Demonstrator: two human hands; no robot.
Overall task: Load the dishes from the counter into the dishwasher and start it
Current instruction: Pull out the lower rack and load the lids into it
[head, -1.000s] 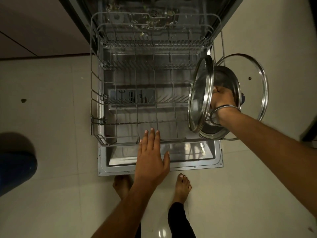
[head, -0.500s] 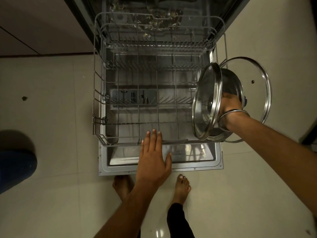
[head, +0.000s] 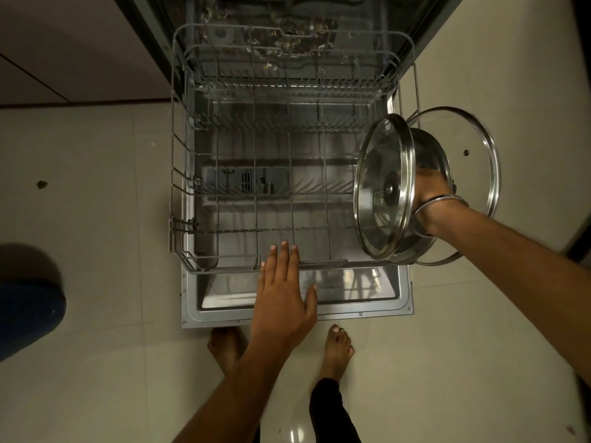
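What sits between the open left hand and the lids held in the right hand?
In the head view, only the front edge of the empty lower rack and the open dishwasher door lie between the left hand and the lids held by the right hand.

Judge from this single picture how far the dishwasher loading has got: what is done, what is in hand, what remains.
Done: the dishwasher door is down and the lower rack pulled out, with no dishes in it. In hand: the right hand grips several pot lids beside the rack; the left hand hovers flat at its front. Left: all the loading, closing, starting.
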